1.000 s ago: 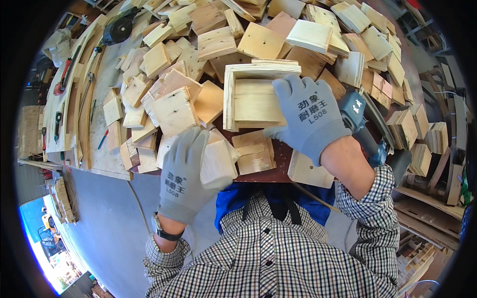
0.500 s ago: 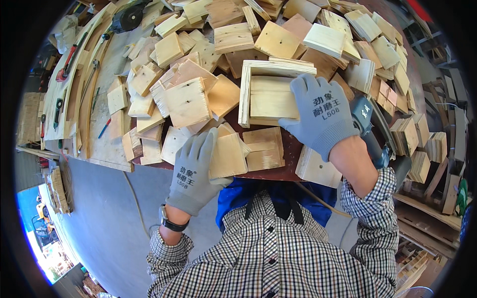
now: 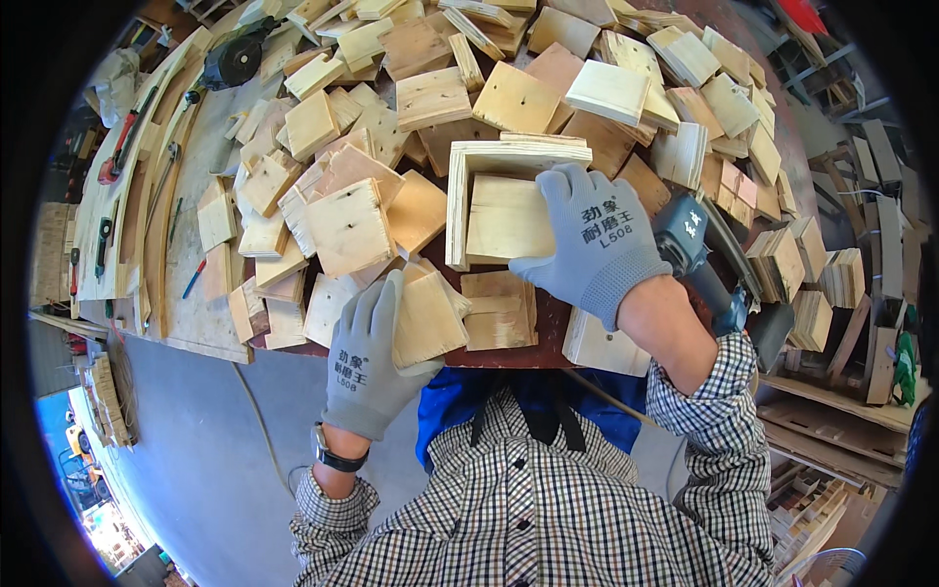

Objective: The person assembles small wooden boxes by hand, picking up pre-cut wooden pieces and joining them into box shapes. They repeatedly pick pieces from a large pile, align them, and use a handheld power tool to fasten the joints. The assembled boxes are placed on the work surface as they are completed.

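Observation:
Both my hands wear grey work gloves with dark print on the back. My left hand (image 3: 364, 352) closes around a small plywood block (image 3: 430, 315) at the table's front edge, fingers along its left side and thumb below. Farther forward, an L-shaped wooden stop (image 3: 458, 205) of layered strips stands with its corner at the far left. A square plywood piece (image 3: 509, 217) lies inside that corner. My right hand (image 3: 599, 235) grips its right side, thumb stretched along the near edge; the fingertips are partly hidden. Another block (image 3: 499, 311) sits between my hands.
A heap of plywood blocks (image 3: 430, 98) covers the table's far side. A blue-green power tool (image 3: 685, 235) lies beside my right wrist. At the left are long wood strips, a black tool (image 3: 235, 61) and a red-handled tool (image 3: 119, 157). Block stacks (image 3: 778, 264) stand at the right.
The whole view has shifted slightly, moving the scene left and a little down. Both hands stay on the same pieces, with little visible movement of their own.

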A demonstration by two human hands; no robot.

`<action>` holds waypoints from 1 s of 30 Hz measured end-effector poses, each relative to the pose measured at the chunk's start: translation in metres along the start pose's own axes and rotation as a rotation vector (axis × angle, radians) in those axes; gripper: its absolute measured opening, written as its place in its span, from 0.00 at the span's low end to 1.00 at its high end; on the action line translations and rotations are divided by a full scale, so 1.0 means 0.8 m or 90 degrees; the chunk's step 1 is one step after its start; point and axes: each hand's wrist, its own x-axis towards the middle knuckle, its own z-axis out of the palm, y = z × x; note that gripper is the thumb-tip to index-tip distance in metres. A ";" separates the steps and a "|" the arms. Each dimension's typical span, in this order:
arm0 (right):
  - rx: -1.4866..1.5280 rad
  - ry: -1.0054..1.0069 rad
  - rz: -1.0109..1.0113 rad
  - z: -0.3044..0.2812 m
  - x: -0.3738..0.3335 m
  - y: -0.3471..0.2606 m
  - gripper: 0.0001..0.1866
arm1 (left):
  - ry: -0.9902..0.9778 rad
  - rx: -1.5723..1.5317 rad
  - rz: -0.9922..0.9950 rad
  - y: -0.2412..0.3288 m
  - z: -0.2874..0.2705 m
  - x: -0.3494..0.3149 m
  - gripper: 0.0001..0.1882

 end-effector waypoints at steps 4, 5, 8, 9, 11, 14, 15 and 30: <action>0.012 0.107 -0.010 0.002 -0.010 -0.002 0.42 | 0.030 0.028 0.026 0.005 -0.005 -0.009 0.55; 0.012 0.113 -0.004 -0.003 -0.013 -0.004 0.42 | 0.042 0.032 0.035 0.005 -0.006 -0.011 0.55; -0.028 0.078 0.093 -0.005 -0.022 -0.017 0.40 | 0.056 -0.031 0.005 0.017 -0.018 -0.012 0.56; -0.032 0.104 0.107 -0.002 -0.021 -0.022 0.40 | 0.056 -0.027 0.006 0.021 -0.023 -0.011 0.57; -0.037 0.151 0.134 0.015 -0.019 -0.035 0.39 | 0.055 -0.019 0.003 0.027 -0.031 -0.011 0.58; 0.061 0.077 0.156 0.019 -0.002 -0.036 0.42 | 0.078 -0.029 -0.018 0.028 -0.038 -0.007 0.57; 0.093 0.044 0.161 0.014 0.000 -0.037 0.44 | 0.111 -0.039 -0.023 0.023 -0.038 -0.009 0.56; -0.117 0.032 -0.010 0.029 -0.013 -0.018 0.38 | 0.174 -0.060 -0.043 0.029 0.017 -0.029 0.56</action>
